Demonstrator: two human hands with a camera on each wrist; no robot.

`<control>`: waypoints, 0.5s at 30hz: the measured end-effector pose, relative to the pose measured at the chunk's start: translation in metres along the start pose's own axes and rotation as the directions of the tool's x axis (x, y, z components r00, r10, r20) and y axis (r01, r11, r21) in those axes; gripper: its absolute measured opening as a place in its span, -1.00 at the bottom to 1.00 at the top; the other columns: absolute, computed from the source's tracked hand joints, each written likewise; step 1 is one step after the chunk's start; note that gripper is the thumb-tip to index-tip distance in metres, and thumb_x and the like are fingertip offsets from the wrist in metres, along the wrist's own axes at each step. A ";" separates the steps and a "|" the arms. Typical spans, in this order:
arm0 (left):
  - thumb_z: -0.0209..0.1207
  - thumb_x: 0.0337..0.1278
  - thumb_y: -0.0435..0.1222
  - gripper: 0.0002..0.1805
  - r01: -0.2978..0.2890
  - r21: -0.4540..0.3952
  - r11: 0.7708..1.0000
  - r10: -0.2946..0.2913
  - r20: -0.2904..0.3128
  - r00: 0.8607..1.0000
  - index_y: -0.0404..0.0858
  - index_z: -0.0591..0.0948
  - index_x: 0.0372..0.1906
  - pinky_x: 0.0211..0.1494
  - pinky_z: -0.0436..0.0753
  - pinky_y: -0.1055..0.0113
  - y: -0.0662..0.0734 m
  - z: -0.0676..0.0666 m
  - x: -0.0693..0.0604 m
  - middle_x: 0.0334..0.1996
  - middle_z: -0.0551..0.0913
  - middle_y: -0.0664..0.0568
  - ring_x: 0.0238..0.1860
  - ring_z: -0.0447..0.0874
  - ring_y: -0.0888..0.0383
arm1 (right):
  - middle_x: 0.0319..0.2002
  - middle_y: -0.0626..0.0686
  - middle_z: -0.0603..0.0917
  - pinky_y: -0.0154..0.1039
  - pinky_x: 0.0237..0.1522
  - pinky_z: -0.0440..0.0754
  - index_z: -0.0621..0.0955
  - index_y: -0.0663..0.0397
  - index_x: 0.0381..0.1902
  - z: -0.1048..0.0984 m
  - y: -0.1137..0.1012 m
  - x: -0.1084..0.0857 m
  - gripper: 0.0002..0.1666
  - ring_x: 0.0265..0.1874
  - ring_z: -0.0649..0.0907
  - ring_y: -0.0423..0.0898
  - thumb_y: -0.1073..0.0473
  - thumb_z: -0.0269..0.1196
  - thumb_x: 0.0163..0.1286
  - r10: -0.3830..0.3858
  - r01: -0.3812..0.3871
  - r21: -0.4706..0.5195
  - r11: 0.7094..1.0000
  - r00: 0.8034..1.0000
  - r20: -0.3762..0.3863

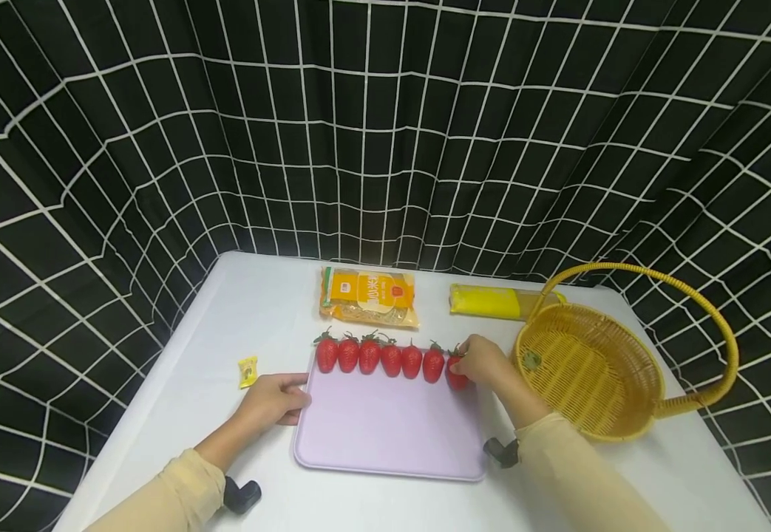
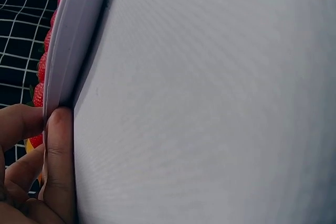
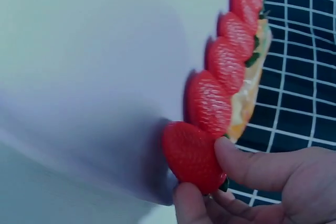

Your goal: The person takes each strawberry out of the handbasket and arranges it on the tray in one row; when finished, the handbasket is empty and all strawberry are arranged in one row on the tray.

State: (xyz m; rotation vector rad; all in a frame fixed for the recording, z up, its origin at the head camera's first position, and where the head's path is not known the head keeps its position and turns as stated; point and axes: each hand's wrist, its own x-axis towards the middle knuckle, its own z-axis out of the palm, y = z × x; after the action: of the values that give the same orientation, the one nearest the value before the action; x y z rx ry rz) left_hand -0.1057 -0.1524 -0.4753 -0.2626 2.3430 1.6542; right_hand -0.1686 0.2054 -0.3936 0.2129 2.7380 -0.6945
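A pale purple tray [image 1: 392, 432] lies on the white table. Along its far edge runs a row of several red strawberries [image 1: 391, 361] with green leaves. My left hand [image 1: 268, 401] grips the tray's left edge; in the left wrist view the fingers [image 2: 59, 161] pinch the rim from both sides. At the row's right end, my right hand [image 1: 483, 360] holds the last strawberry [image 3: 191, 156] between thumb and fingers, near its leafy end. That strawberry sits beside its neighbour [image 3: 210, 103], over the tray's far right corner.
Right of the tray stands a yellow wicker basket [image 1: 647, 369] with a tall handle, a small green thing [image 1: 531, 360] at its left side. Behind are a grain bag [image 1: 368, 295] and a yellow packet [image 1: 491, 301]. A small yellow wrapped packet [image 1: 248, 372] lies left.
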 end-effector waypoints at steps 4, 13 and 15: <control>0.30 -0.02 -0.44 -0.45 0.000 0.006 1.000 0.000 0.001 1.000 -0.35 0.58 0.20 -0.38 0.78 0.27 -0.001 0.001 0.000 -0.39 0.66 -0.02 -0.44 0.70 0.12 | -0.35 0.13 0.62 -0.14 -0.30 0.71 0.56 0.32 -0.19 0.004 0.004 0.003 -0.66 -0.34 0.60 0.03 0.28 0.43 0.15 0.012 -0.012 -0.011 1.000 1.000 -0.011; 0.31 -0.03 -0.44 -0.44 0.002 0.014 1.000 -0.002 -0.004 1.000 -0.35 0.57 0.21 -0.39 0.78 0.28 0.000 0.003 0.003 -0.40 0.67 -0.02 -0.44 0.69 0.11 | -0.27 0.18 0.64 -0.09 -0.20 0.72 0.60 0.36 -0.10 0.006 0.008 0.008 -0.67 -0.29 0.60 0.06 0.27 0.38 0.23 0.007 -0.006 0.023 1.000 0.999 -0.037; 0.31 -0.03 -0.45 -0.43 0.000 0.012 1.000 0.000 -0.004 1.000 -0.35 0.57 0.20 -0.39 0.77 0.28 0.001 0.003 0.004 -0.40 0.67 -0.02 -0.44 0.69 0.11 | -0.25 0.19 0.65 -0.09 -0.20 0.72 0.59 0.36 -0.07 0.007 0.009 0.008 -0.65 -0.27 0.60 0.06 0.27 0.37 0.24 0.003 -0.001 0.032 0.999 0.999 -0.045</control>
State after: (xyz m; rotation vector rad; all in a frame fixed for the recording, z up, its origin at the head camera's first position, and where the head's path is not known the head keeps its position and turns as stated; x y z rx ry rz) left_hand -0.1090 -0.1497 -0.4766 -0.2633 2.3551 1.6400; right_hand -0.1729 0.2104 -0.4057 0.2417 2.7705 -0.7422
